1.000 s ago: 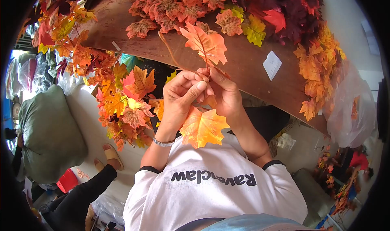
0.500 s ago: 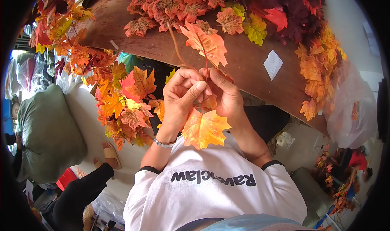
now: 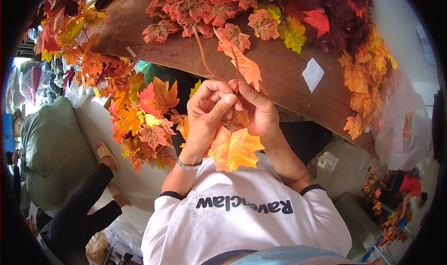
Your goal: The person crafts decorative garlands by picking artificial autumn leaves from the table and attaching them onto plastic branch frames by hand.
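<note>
My left hand [image 3: 207,103], with a bracelet at its wrist, pinches a thin brown stem [image 3: 203,55] that curves up toward the table. Close against it, my right hand [image 3: 255,107] has thumb and fingers closed on the reddish stem of an orange artificial maple leaf [image 3: 247,68], which stands above the fingertips, tilted edge-on. A yellow-orange artificial leaf [image 3: 236,149] hangs below both hands, in front of my white shirt. Where the stems meet between the fingertips is partly hidden.
A brown wooden table [image 3: 284,62] holds piles of coral leaves [image 3: 200,6] and dark red leaves [image 3: 321,20]. A white paper piece [image 3: 313,74] lies near its edge. Leaf garlands [image 3: 132,111] hang at left. A person's dark-clothed legs [image 3: 77,213] are beside a green sack [image 3: 56,153].
The upper orange leaf has turned edge-on and tilted right. My hands stay nearly in place. At left, the other person's legs and sandals have shifted left.
</note>
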Demonstrator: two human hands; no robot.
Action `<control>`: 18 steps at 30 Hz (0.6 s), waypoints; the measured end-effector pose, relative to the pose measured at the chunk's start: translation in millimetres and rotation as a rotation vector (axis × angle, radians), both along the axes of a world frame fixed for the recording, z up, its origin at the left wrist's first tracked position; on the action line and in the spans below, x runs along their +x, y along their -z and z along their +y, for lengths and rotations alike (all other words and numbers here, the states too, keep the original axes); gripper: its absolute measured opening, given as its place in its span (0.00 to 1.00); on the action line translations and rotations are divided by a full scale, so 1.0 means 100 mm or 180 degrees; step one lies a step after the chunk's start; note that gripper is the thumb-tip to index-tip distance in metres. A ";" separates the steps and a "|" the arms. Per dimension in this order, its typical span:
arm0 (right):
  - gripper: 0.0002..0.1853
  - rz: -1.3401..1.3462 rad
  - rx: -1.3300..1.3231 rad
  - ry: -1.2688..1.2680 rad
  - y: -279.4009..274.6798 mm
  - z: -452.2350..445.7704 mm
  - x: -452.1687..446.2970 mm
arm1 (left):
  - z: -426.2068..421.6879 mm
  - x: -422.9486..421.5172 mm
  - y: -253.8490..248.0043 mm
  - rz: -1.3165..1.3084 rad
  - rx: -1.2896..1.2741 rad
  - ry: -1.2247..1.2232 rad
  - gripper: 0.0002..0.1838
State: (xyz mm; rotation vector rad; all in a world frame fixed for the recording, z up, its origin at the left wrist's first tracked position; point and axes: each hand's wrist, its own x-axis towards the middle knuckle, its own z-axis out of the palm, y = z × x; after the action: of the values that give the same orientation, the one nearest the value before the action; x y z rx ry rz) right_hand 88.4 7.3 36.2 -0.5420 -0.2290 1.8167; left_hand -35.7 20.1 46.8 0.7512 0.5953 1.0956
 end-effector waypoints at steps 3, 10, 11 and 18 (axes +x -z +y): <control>0.08 -0.0243 0.0162 0.0161 0.05 -0.01 0.00 | -0.02 0.01 0.02 -0.0042 -0.0028 -0.0055 0.05; 0.09 -0.0406 0.0444 0.0426 0.13 -0.08 -0.02 | -0.04 0.07 0.04 -0.0143 -0.0164 -0.0250 0.05; 0.10 -0.0539 0.0578 0.0475 0.12 -0.08 -0.02 | -0.03 0.06 0.04 -0.0152 -0.0150 -0.0283 0.05; 0.15 -0.2048 0.0799 0.0471 0.23 -0.07 0.16 | -0.03 0.00 0.00 0.0366 -0.0396 -0.0172 0.07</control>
State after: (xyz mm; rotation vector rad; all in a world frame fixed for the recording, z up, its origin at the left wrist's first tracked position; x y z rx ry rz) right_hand 104.5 0.0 12.8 -0.9243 -0.8186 1.3971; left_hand -35.8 17.5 46.4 0.6963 0.7784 1.0596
